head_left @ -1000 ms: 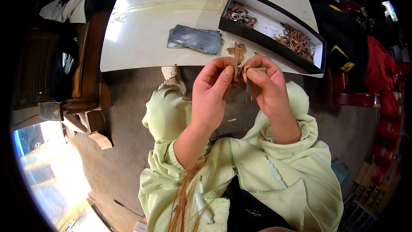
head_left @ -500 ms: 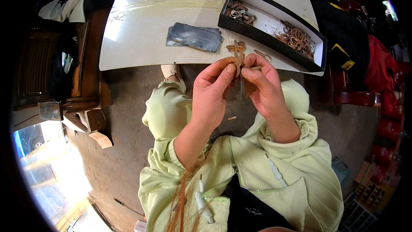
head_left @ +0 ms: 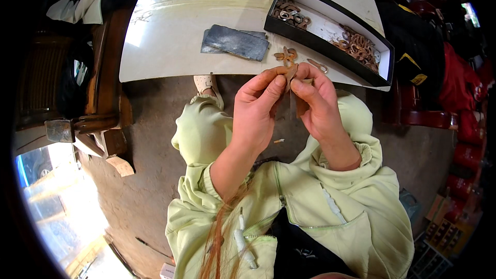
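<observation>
The landmark is the white table (head_left: 175, 26), whose near edge curves across the upper part of the view. Both hands are raised just short of that edge, over the person's lap and the bare concrete floor (head_left: 150, 175).

The left hand (head_left: 256, 111) has thumb and forefinger pinched on a small brown wooden piece (head_left: 291, 72); the remaining fingers curl loosely under. The right hand (head_left: 315, 106) meets it from the other side, its fingertips pressing the same piece, and a thin dark strip (head_left: 293, 107) shows against its palm; what that strip is cannot be told. The piece sits at the fingertips, just in front of the table's near edge, not resting on it.

On the table, right behind the hands, a few brown ring-shaped pieces (head_left: 285, 56) lie loose close to the edge, with one more (head_left: 316, 65) beside them. Further in from the edge lies a grey flat sheet (head_left: 235, 42). To the right, a long black box (head_left: 330, 46) with a white inside runs slantwise toward the table's right corner, holding two heaps of brown rings (head_left: 357, 46). The left half of the tabletop is open surface.

Left of the table stands a dark wooden chair (head_left: 103, 88), leaving a strip of floor between it and the person's pale green trouser knee (head_left: 199, 129).
</observation>
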The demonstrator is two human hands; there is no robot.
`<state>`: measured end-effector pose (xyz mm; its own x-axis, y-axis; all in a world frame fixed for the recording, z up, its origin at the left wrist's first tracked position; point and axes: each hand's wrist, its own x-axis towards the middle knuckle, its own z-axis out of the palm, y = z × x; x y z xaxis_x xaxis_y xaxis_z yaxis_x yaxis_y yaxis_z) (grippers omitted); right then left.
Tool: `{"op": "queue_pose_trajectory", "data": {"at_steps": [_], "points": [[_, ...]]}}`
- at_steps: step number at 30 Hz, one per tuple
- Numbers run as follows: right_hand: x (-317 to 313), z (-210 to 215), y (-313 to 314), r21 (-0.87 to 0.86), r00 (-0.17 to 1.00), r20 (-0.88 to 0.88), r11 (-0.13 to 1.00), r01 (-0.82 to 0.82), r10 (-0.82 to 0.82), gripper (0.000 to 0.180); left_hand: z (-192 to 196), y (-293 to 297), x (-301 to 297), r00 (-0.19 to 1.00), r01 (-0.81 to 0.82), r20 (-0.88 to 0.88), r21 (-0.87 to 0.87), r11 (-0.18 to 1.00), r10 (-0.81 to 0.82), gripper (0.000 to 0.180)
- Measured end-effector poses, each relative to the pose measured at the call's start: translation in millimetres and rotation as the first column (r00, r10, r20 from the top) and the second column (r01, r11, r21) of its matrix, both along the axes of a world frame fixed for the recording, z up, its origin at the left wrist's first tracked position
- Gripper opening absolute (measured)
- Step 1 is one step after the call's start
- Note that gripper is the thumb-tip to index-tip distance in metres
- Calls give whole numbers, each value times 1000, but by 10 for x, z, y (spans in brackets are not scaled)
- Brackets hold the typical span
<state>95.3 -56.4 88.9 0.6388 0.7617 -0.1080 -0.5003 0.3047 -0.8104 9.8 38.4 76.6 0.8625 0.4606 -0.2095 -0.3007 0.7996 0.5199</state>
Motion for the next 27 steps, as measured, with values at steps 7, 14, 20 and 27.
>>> {"op": "queue_pose_trajectory", "data": {"at_steps": [7, 14, 20, 27], "points": [[22, -17, -24, 32, 998, -39, 999, -41, 43, 10, -39, 18, -13, 999, 43, 18, -64, 997, -42, 22], [46, -26, -39, 2, 999, -1, 999, -52, 52, 10, -59, 16, -17, 997, 77, 3, -99, 992, -77, 22], [32, -16, -49, 4, 998, -35, 999, -42, 42, 10, 7, 5, 1, 998, 47, -27, -30, 998, -48, 22], [-1, -2, 9, 59, 1000, -13, 998, 20, -19, 13, 25, 9, -10, 998, 63, -10, -43, 997, -63, 22]]}}
